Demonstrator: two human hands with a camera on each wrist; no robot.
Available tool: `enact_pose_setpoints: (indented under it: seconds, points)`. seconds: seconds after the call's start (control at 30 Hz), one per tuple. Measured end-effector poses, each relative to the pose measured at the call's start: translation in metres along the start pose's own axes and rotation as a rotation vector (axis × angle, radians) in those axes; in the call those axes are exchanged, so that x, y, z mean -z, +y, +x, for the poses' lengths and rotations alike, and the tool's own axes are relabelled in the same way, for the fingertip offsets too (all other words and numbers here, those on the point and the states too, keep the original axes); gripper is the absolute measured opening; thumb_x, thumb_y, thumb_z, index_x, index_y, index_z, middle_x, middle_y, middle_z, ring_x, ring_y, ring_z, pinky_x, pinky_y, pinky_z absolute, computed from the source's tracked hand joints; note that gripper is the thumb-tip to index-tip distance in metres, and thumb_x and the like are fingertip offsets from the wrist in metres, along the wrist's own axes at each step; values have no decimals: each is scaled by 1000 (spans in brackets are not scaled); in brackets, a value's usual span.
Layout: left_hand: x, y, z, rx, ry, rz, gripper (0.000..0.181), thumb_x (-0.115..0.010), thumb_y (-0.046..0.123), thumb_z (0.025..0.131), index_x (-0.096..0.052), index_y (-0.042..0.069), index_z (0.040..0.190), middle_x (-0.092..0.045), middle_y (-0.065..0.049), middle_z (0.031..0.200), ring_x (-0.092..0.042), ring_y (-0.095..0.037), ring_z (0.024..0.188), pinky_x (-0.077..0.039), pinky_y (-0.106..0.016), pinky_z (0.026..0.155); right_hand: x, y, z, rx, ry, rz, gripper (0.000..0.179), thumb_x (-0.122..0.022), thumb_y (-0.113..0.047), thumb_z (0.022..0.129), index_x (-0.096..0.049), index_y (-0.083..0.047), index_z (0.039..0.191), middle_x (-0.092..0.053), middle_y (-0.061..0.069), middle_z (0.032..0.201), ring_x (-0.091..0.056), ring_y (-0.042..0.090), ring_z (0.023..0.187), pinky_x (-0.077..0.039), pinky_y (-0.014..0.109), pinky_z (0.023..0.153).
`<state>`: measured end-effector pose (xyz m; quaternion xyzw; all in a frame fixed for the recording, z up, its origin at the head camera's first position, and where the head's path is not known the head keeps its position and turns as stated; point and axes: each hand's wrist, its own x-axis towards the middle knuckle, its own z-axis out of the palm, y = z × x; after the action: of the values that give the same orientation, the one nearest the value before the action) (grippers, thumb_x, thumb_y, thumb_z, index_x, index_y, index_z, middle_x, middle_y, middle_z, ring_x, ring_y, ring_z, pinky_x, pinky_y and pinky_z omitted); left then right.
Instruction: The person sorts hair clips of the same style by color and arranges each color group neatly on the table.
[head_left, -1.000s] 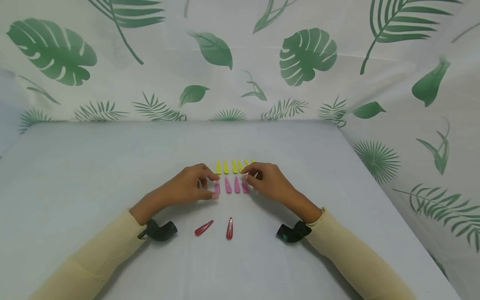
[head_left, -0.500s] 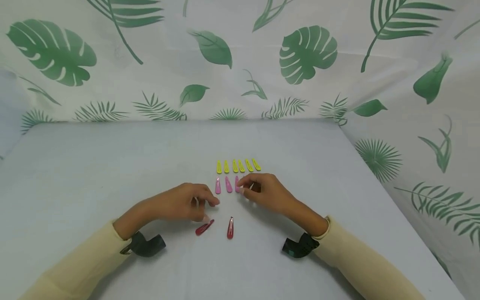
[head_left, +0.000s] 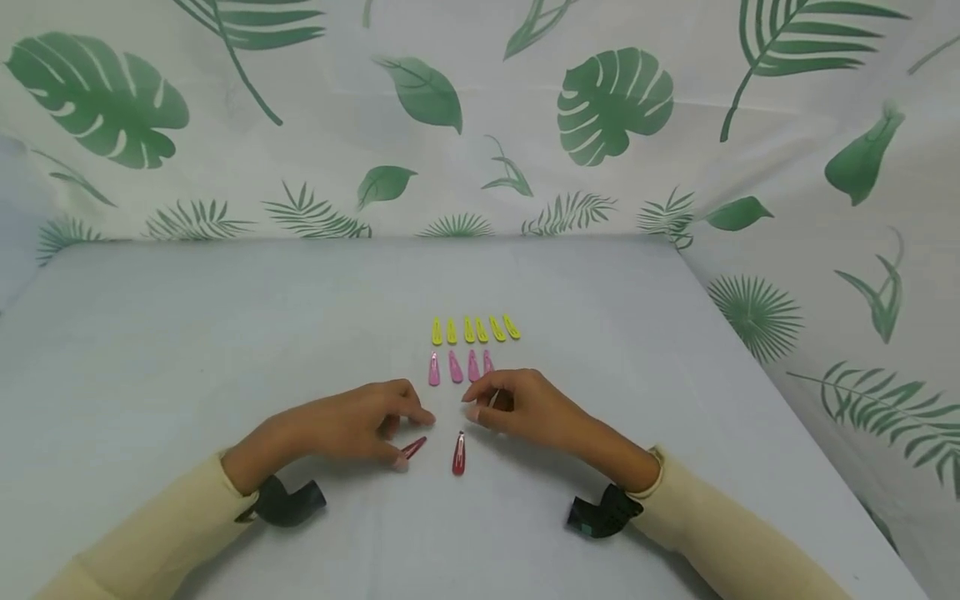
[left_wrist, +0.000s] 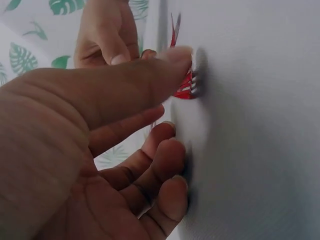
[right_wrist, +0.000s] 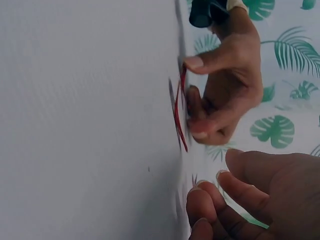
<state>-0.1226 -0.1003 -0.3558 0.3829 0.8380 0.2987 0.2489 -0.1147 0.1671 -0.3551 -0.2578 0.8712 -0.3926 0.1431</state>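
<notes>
On the white table a dark red hair clip [head_left: 414, 447] lies slantwise, its wider end hidden under the thumb of my left hand [head_left: 352, 421]. That hand's index finger stays apart from the clip, over the table. A second red hair clip [head_left: 459, 454] lies to the right, pointing away from me. Beyond it hovers my right hand [head_left: 528, 408], thumb and fingers loosely bent with nothing between them. Pink hair clips [head_left: 433, 369] form a row past the hands; my right hand covers the lower part of the rightmost one. Farther back, several yellow hair clips [head_left: 468, 330] make another row.
The white tabletop [head_left: 225, 333] runs back to a leaf-patterned cloth [head_left: 495, 108] behind and on the right. Black wrist devices [head_left: 288, 502] sit below both wrists.
My left hand has left the leftmost pink clip and come toward me to the slanted red clip. My right hand has drawn back from the pink row toward the second red clip.
</notes>
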Motion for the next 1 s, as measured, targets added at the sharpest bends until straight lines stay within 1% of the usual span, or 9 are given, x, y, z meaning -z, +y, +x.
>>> enact_pose_setpoints:
  seconds: [0.1, 0.2, 0.3, 0.37, 0.5, 0.6, 0.7, 0.83, 1.0]
  points:
    - [-3, 1, 1, 0, -10, 61, 47, -79, 17, 83, -66, 12, 127, -49, 5, 98, -48, -11, 80, -44, -26, 70, -5, -1, -2, 25, -29, 3, 20, -74, -15, 87, -71, -9, 106, -60, -7, 83, -54, 11, 66, -47, 24, 61]
    - [-4, 2, 1, -33, -9, 106, 42, -78, 16, 84, -68, 12, 124, -50, 7, 95, -48, -9, 78, -45, -25, 69, -9, -2, -4, 41, -35, -3, 23, -78, -16, 85, -71, -9, 106, -61, -8, 83, -53, 9, 66, -47, 24, 61]
    - [-5, 1, 1, -56, 4, 99, 34, -77, 15, 84, -72, 14, 118, -52, 9, 93, -49, -8, 78, -45, -25, 71, -12, -4, -5, 38, -29, -29, 28, -80, -21, 82, -71, -10, 106, -61, -8, 84, -53, 8, 65, -46, 23, 61]
    - [-5, 1, 0, -60, 18, 83, 29, -77, 13, 84, -74, 16, 113, -53, 10, 93, -50, -8, 79, -46, -25, 72, -15, -6, -6, 33, -23, -57, 32, -83, -22, 79, -71, -10, 107, -60, -8, 85, -52, 8, 65, -46, 23, 62]
    - [-7, 0, -1, -58, 43, 47, 19, -76, 10, 85, -75, 18, 102, -54, 11, 90, -51, -9, 80, -46, -26, 72, -20, -10, -8, 12, -20, -158, 42, -86, -29, 74, -71, -13, 109, -58, -9, 88, -51, 8, 69, -45, 24, 64]
    - [-8, 0, -1, -61, 56, 31, 16, -75, 8, 85, -75, 18, 98, -55, 11, 88, -51, -9, 79, -46, -26, 72, -23, -14, -10, -14, -27, -227, 46, -88, -33, 72, -69, -16, 110, -54, -9, 92, -50, 9, 76, -45, 25, 68]
    - [-8, 0, 0, -75, 66, 14, 19, -73, 3, 85, -74, 13, 100, -58, 12, 88, -53, -8, 79, -48, -25, 71, -24, -17, -12, -25, -34, -264, 42, -88, -32, 72, -69, -17, 106, -51, -8, 93, -48, 10, 80, -44, 25, 70]
    - [-8, 0, 0, -85, 65, -8, 21, -71, -2, 85, -74, 8, 103, -60, 12, 87, -56, -5, 80, -50, -25, 73, -24, -17, -12, 13, -22, -277, 32, -87, -28, 74, -70, -18, 99, -51, -8, 89, -48, 10, 74, -44, 25, 65]
    - [-9, 0, 0, -91, 56, -17, 16, -71, 0, 86, -75, 11, 97, -60, 12, 84, -56, -4, 78, -50, -25, 73, -22, -12, -10, 71, 5, -232, 24, -85, -21, 77, -69, -19, 95, -57, -9, 86, -48, 8, 67, -44, 24, 61]
